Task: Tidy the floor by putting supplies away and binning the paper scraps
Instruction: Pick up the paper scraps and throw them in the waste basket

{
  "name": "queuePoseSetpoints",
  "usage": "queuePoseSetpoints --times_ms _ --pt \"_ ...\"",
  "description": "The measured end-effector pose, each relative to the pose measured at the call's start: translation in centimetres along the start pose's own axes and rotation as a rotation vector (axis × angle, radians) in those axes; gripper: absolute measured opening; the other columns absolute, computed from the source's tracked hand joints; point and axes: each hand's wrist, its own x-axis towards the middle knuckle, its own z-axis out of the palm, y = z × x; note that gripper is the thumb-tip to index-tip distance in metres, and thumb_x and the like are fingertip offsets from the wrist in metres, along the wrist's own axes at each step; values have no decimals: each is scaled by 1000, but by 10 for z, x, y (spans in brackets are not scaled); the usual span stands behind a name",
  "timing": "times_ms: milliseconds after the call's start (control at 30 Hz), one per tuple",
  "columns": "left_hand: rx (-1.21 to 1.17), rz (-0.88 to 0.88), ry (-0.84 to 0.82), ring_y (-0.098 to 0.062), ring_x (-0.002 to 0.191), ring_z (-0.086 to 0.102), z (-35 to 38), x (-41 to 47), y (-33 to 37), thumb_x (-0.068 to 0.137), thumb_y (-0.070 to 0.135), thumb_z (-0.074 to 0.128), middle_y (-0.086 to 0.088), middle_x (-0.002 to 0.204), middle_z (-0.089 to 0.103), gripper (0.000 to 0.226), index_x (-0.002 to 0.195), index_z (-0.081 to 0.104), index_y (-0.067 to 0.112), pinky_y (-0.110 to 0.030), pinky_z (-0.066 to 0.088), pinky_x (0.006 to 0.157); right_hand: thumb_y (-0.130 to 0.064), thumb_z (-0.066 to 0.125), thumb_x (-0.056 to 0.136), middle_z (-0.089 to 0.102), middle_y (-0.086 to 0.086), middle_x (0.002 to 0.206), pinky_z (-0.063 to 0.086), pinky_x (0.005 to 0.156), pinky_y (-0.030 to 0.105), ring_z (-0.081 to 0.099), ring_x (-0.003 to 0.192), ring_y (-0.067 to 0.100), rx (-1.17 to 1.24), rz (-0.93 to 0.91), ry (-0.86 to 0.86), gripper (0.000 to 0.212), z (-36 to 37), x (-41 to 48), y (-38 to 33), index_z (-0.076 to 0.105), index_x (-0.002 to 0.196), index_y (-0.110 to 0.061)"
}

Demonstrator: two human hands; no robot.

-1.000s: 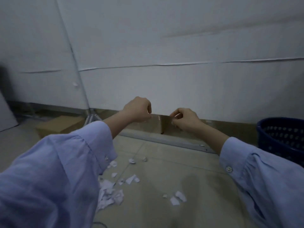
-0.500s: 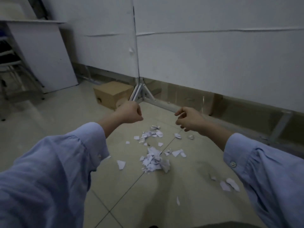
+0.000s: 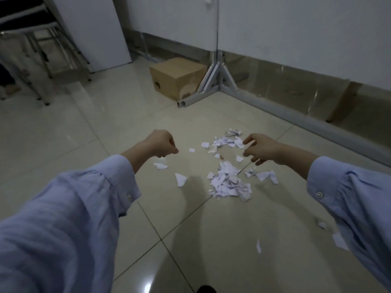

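Office-like room: tiled floor (image 3: 105, 127), white partition panels (image 3: 296, 34) on metal feet, cardboard box (image 3: 177, 78), chair legs (image 3: 42, 66).

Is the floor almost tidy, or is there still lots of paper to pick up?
Not yet. Nothing looks finished, and no bin is in view. In hand: the right hand is open, fingers spread near the paper scraps; the left hand is a fist with nothing showing in it. Left: that big pile, the smaller cluster beyond it, and strays like the loose bit nearer the camera, all on the floor.

Glossy tiled floor (image 3: 84, 127); crumpled paper scraps (image 3: 228, 182); matt cardboard box (image 3: 177, 75); metal frame (image 3: 275, 106)
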Motion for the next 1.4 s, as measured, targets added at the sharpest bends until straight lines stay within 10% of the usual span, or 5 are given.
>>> queuePoseSetpoints --times_ms 467,867,1233,1400 --pt "-191 -283 -62 -35 94 67 94 41 -65 80 14 71 -20 90 64 21 93 65 -1 -33 54 83 -25 70 82 50 12 122 53 69 35 55 99 29 -103 233 -86 66 6 48 81 35 138 -21" --pt "-142 -407 104 -39 124 44 122 112 -113 69 58 72 -27 131 47 95 130 40 -7 -39 40 101 -27 76 77 29 14 151 41 82 36 40 129 33 -77 320 5 86 -10 80 138 26 147 -21" --pt "-52 -122 -109 -22 85 47 150 108 -75 51 64 80 -10 102 55 85 102 46 6 -31 34 60 -47 86 58 26 8 141 51 88 40 45 118 31 -102 294 -107 103 30 87 133 31 143 -31" --pt "69 -21 -245 -26 106 45 169 93 -35 43 67 81 -12 119 44 107 124 40 9 -34 44 84 -37 94 44 15 9 142 55 84 41 46 117 34 -168 269 -223 132 52 72 112 12 148 -36"
